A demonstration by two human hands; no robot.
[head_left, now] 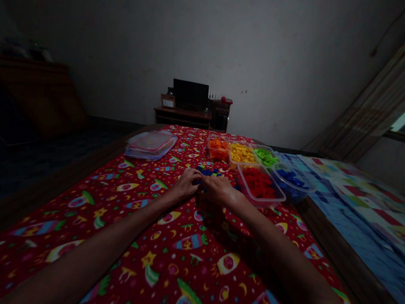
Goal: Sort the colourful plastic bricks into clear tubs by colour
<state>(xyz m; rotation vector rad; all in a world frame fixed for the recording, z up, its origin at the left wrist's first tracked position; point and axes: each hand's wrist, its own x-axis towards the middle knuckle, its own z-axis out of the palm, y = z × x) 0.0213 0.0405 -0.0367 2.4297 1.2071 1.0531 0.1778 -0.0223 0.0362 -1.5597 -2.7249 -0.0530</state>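
Observation:
My left hand (187, 183) and my right hand (218, 190) meet over the red patterned cloth (172, 262), fingers bent inward and fingertips close together. Right behind them lies a small cluster of blue toy building pieces (208, 171), with some yellow-green among it. A bit of dark blue shows between the two hands. What the fingers grip is mostly covered by the hands and too dark to make out. Just right of my right hand stands a clear tub of red pieces (258, 183).
Clear tubs hold orange pieces (219, 144), yellow pieces (242, 152), green pieces (266, 157) and blue pieces (289, 177) at the right. Stacked plastic lids (151, 146) lie at the far left. A monitor (190, 95) stands on a desk by the wall.

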